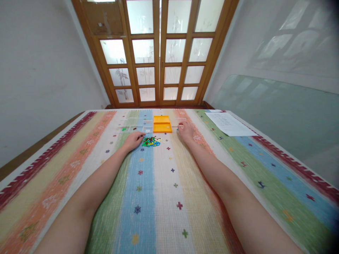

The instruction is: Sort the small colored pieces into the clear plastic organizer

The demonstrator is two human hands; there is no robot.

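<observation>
Both my arms stretch far forward over a striped cloth. My left hand (134,140) lies knuckles up just left of a small heap of coloured pieces (151,141), fingers curled and pinched near the heap's edge. My right hand (185,130) rests to the right of an orange tray (162,124), its fingers closed at the edge of a clear plastic compartment box (132,123). What either hand holds is too small to make out.
A white sheet of paper (229,124) lies at the far right of the striped cloth (159,197). Wooden glass-paned doors (159,53) stand beyond the table. A glass pane (278,116) leans against the right wall.
</observation>
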